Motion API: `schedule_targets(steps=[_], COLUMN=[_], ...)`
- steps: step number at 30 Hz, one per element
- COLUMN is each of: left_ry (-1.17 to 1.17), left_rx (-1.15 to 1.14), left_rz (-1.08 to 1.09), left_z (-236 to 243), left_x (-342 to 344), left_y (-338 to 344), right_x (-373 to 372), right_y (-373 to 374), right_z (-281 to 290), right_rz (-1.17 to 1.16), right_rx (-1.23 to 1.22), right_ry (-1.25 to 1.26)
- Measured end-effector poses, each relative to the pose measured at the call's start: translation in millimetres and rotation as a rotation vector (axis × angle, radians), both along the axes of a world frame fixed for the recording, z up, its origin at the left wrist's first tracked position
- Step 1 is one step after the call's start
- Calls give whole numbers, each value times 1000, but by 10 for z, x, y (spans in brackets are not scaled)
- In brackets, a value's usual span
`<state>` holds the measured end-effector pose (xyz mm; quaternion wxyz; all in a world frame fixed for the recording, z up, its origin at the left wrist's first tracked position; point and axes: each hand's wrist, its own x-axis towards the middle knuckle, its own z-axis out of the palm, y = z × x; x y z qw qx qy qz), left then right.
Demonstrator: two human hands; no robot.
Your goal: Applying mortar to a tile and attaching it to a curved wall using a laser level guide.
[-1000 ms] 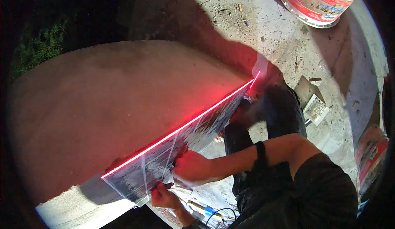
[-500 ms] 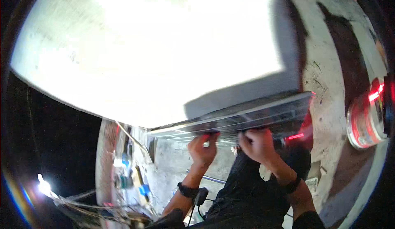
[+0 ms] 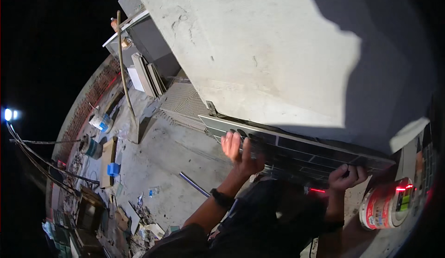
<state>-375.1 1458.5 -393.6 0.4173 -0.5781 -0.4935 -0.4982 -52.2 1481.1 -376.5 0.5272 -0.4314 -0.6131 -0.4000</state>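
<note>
A long dark tile (image 3: 296,152) with pale grid lines runs along the bottom of the pale wall (image 3: 259,58). My left hand (image 3: 243,158) is open, its raised fingers spread against the tile's face toward the left end. Farther right, my right hand (image 3: 346,178) has its fingers curled by the lower edge of the tile. Whatever that hand may hold is hidden. A small dark clip-like piece (image 3: 212,108) sits at the wall's bottom corner, just above the tile's left end.
A red and white bucket (image 3: 381,207) stands right of my right hand. On the left are a mortar bed with combed ridges (image 3: 183,102), stacked tiles (image 3: 146,74), a long pole (image 3: 124,72), a teal bucket (image 3: 91,146) and rubble (image 3: 143,216). A tube (image 3: 193,183) lies on the floor.
The view has swung left, showing more floor. My left hand has gone from curled fingers to spread ones on the tile. My right hand now lies nearer the tile's right end.
</note>
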Motion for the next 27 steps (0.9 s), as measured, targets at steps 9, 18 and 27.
schedule_targets(steps=[9, 18, 27], left_ry=[24, -44, -127], left_rx=[183, 158, 87], left_rz=[-25, -132, -172], left_z=[-78, -86, -287], left_x=[-60, 58, 154], left_y=[317, 237, 118], right_x=[61, 18, 13], right_y=[186, 232, 239], right_z=[-269, -192, -173], right_rz=[75, 46, -45], right_rx=[71, 141, 186], right_ry=[48, -17, -93])
